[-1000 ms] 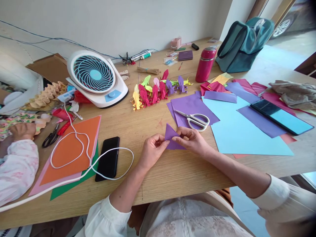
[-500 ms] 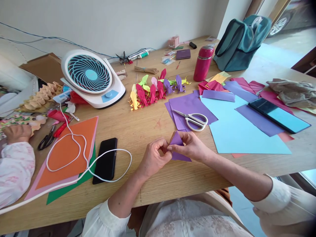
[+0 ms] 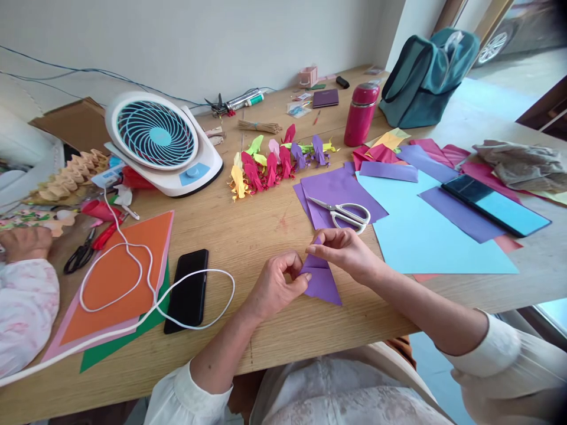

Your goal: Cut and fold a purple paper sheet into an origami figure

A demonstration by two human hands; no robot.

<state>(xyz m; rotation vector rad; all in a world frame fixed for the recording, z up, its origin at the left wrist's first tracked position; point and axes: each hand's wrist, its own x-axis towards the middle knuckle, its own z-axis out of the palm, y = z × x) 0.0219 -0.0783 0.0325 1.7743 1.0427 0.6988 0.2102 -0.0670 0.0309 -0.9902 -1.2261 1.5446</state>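
Observation:
A small folded piece of purple paper point(image 3: 322, 285) is held between my two hands above the front of the table. My left hand point(image 3: 280, 282) pinches its left edge between thumb and fingers. The fingertips of my right hand point(image 3: 344, 251) grip its upper tip. A crease crosses the paper, and its lower part flares out below my fingers. Just beyond my right hand, white-handled scissors point(image 3: 349, 216) lie on purple paper sheets point(image 3: 343, 188). Farther back stand several folded paper figures point(image 3: 271, 163) in red, yellow, green and purple.
A fan point(image 3: 163, 141) stands at the back left. Left of me are a black phone point(image 3: 188, 289), a white cable point(image 3: 230, 289) and orange paper point(image 3: 119, 265). Light blue paper point(image 3: 443, 242), a tablet-like device point(image 3: 496, 203), a pink flask point(image 3: 362, 115) and a teal bag point(image 3: 425, 82) are right. Another person's hand point(image 3: 27, 242) rests far left.
My right hand has lifted slightly and moved up along the paper to its tip. More of the purple paper now shows below, opened out with a crease visible. My left hand keeps its pinch.

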